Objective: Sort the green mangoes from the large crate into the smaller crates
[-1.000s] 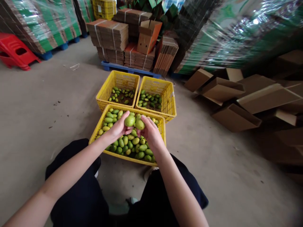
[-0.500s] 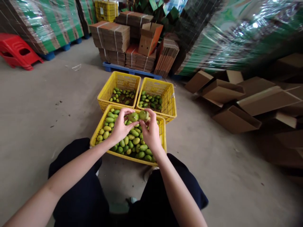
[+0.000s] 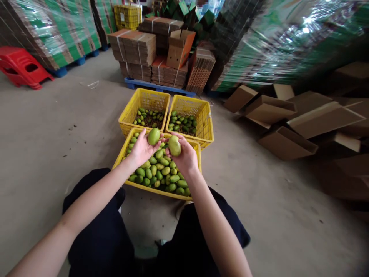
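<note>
My left hand (image 3: 141, 149), palm turned up, holds a green fruit (image 3: 153, 136) on its fingers. In my right hand (image 3: 186, 157) is a paler green fruit (image 3: 174, 146), gripped between thumb and fingers. Both hands are above the near yellow crate (image 3: 161, 194), which is filled with green and yellowish oval fruits (image 3: 165, 171). Behind it stand two more yellow crates side by side, the back left crate (image 3: 129, 108) and the back right crate (image 3: 208, 119), each with a thinner layer of green fruits on its bottom.
Flattened cartons (image 3: 134, 48) are stacked on a blue pallet (image 3: 158, 87) beyond the crates. Open cardboard boxes (image 3: 286, 144) lie in a pile at the right. A red stool (image 3: 24, 65) stands at the far left, near wrapped pallet loads (image 3: 62, 34).
My left hand has rolled open, palm up, its fruit now raised and further left. The fruit in my right hand has turned, and the two fruits are further apart.
</note>
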`<state>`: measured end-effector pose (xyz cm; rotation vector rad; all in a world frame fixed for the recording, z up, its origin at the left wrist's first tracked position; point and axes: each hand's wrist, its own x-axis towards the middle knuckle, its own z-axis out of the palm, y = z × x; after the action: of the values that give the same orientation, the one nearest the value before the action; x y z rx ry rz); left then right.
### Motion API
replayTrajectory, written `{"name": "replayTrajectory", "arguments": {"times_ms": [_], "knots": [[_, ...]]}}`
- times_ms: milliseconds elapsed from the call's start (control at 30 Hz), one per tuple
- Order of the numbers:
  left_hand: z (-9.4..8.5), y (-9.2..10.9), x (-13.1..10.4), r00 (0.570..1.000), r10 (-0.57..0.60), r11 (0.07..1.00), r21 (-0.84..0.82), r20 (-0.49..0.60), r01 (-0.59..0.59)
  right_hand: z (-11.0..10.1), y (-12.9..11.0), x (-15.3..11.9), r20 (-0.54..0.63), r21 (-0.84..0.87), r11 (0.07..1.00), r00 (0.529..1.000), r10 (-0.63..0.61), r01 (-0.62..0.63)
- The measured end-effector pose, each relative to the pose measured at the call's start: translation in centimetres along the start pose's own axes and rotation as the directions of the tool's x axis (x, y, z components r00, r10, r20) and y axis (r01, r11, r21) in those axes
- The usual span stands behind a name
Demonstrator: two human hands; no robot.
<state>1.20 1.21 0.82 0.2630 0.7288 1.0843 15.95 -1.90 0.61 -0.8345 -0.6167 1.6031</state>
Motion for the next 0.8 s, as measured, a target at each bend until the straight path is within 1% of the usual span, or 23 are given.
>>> {"name": "replayTrajectory", "arguments": {"times_ms": [67, 133, 200, 233, 300, 333, 400, 467, 533, 600, 667, 800], "knots": [[0.3, -0.1, -0.2, 1.0, -0.002, 0.999, 0.045, 0.024, 0.001, 0.4, -0.1, -0.3, -0.048, 0.003, 1.0, 0.999, 0.015, -0.015], [0.3, -0.3, -0.6, 0.998, 0.032, 0.992, 0.121, 0.051, -0.038, 0.8, -0.1, -0.6, -0.091, 0.005, 1.0, 0.996, 0.0, 0.0], [0.2, -0.6, -0.9, 0.995, 0.059, 0.979, 0.189, 0.079, -0.073, 0.9, -0.1, -0.7, -0.11, 0.027, 1.0, 0.994, -0.002, 0.004], [0.1, -0.7, -1.0, 0.994, 0.063, 0.973, 0.215, 0.09, -0.081, 1.0, -0.1, -0.7, -0.122, 0.052, 0.999, 0.992, 0.018, -0.011], [-0.1, -0.9, -0.9, 0.993, 0.078, 0.966, 0.241, 0.091, -0.098, 1.0, -0.2, -0.5, -0.187, 0.131, 0.989, 0.978, 0.089, -0.065], [-0.1, -1.0, -0.7, 0.992, 0.099, 0.964, 0.242, 0.077, -0.115, 0.9, -0.2, -0.3, -0.226, 0.176, 0.98, 0.965, 0.131, -0.092], [-0.2, -1.1, -0.3, 0.989, 0.147, 0.961, 0.237, 0.013, -0.146, 0.8, -0.1, 0.0, -0.278, 0.242, 0.961, 0.94, 0.2, -0.133], [-0.2, -1.2, 0.1, 0.985, 0.156, 0.962, 0.238, -0.07, -0.135, 0.7, -0.1, 0.2, -0.271, 0.256, 0.95, 0.93, 0.246, -0.177], [-0.2, -1.3, 0.4, 0.985, 0.123, 0.968, 0.235, -0.117, -0.093, 0.6, -0.1, 0.2, -0.248, 0.235, 0.944, 0.925, 0.288, -0.231], [-0.3, -1.3, 0.4, 0.992, 0.08, 0.974, 0.218, -0.101, -0.057, 0.6, -0.1, 0.2, -0.246, 0.207, 0.941, 0.917, 0.314, -0.267], [-0.4, -1.3, 0.2, 0.997, 0.06, 0.98, 0.194, -0.058, -0.047, 0.6, -0.1, 0.2, -0.251, 0.192, 0.946, 0.918, 0.306, -0.262], [-0.2, -1.0, -0.7, 0.998, 0.062, 0.99, 0.127, 0.017, -0.064, 0.6, 0.0, 0.0, -0.207, 0.144, 0.974, 0.958, 0.2, -0.172]]}}
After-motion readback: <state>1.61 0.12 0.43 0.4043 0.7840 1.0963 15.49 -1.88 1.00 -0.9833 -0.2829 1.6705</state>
